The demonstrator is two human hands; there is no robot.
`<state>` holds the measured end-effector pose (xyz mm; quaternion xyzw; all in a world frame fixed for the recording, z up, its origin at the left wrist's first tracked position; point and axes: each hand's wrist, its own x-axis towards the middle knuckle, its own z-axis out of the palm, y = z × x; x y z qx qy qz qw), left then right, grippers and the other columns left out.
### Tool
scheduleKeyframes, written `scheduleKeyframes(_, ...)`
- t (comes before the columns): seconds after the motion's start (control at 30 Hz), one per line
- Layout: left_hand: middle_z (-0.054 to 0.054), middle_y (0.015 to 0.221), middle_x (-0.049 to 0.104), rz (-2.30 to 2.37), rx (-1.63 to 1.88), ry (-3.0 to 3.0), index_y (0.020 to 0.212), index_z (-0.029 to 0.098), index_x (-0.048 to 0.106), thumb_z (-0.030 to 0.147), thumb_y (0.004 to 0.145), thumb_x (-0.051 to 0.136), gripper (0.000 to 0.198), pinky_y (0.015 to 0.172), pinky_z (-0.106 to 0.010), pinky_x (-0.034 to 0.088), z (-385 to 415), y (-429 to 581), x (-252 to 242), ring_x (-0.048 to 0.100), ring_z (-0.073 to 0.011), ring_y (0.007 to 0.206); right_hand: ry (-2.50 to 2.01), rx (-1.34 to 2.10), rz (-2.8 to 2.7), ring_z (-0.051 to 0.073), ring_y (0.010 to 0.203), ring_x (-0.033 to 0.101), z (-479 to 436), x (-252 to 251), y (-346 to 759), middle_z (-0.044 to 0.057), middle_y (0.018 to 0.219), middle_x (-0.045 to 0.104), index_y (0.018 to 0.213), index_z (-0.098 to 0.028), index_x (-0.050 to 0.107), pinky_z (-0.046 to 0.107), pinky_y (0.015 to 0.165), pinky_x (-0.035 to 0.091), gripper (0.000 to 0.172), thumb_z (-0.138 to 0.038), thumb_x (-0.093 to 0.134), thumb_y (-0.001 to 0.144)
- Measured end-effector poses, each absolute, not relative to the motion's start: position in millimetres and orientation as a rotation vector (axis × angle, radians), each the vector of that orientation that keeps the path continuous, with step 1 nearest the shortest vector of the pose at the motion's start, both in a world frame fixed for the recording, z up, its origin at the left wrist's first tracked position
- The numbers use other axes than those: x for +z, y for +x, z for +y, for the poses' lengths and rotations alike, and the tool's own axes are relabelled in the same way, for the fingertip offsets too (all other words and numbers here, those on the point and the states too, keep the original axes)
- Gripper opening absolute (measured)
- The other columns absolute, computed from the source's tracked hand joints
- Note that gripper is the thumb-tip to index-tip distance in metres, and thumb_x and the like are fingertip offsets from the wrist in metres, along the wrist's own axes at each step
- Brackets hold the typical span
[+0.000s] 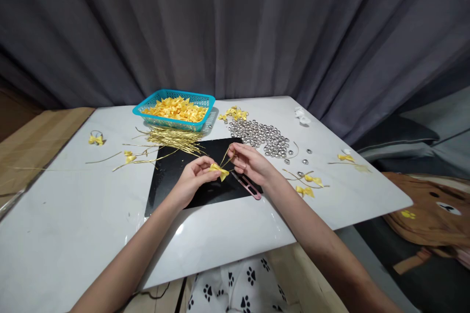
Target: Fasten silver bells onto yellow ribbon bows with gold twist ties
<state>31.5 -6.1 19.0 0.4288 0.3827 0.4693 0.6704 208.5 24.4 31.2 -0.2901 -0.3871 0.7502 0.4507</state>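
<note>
Over a black mat [165,195], my left hand [196,176] pinches a small yellow ribbon bow [220,171] between thumb and fingers. A gold twist tie [224,156] rises from the bow as a narrow loop. Its upper end is pinched in the fingertips of my right hand [249,162], just right of the bow. Beneath my right hand a pink-handled cutter or snips [253,190] lies on the mat, its front end partly hidden. A pile of gold twist ties [172,139] rests behind my left hand, partly over the mat's far edge.
At the back stands a turquoise basket [172,123] full of yellow bows. Right of it are finished-looking bows [235,113] and many silver beads [260,134]. Loose bows with ties [306,186] lie at right, another bow [96,139] at far left. A grey curtain [220,34] hangs behind the white table [91,220].
</note>
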Motion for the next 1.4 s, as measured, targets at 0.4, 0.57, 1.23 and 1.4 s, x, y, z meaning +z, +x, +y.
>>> scheduleKeyframes(0.4,0.002,0.067,0.063,0.888,1.053,1.048,0.072,0.015,0.061,0.021,0.058,0.08,0.024,0.061,-0.019,0.047,-5.9,31.6,16.9,0.06,-0.0099,0.061,-0.774,1.922,-0.995,0.003,0.043,0.041,27.4,31.6,215.0,-0.001,0.07,0.058,0.071,-0.014,0.059,0.017,0.039,0.041,0.019,-0.032,0.064,0.074)
scheduleKeyframes(0.57,0.002,0.066,0.063,0.883,1.056,1.024,0.072,0.015,0.061,0.021,0.058,0.08,0.025,0.059,-0.018,0.046,-5.5,30.4,16.6,0.059,-0.0087,0.059,-0.791,1.871,-1.01,0.002,0.042,0.039,27.9,33.3,216.2,-0.002,0.068,0.058,0.07,-0.013,0.06,0.016,0.037,0.039,0.018,-0.029,0.068,0.069)
scheduleKeyframes(1.23,0.002,0.066,0.062,0.921,1.109,1.046,0.071,0.015,0.061,0.023,0.057,0.081,0.026,0.057,-0.017,0.044,-3.0,29.8,15.0,0.059,-0.0088,0.061,-0.716,2.075,-0.86,0.0,0.038,0.029,27.8,34.1,216.0,-0.004,0.067,0.053,0.067,-0.015,0.049,0.012,0.033,0.028,0.021,-0.028,0.06,0.078)
scheduleKeyframes(1.4,0.003,0.066,0.061,0.928,1.109,1.044,0.07,0.015,0.061,0.022,0.058,0.081,0.025,0.059,-0.017,0.044,-3.2,30.2,15.1,0.059,-0.0089,0.061,-0.898,1.773,-1.121,0.0,0.036,0.028,24.5,34.3,212.4,-0.007,0.058,0.048,0.084,-0.014,0.06,0.013,0.033,0.03,0.022,-0.027,0.07,0.07)
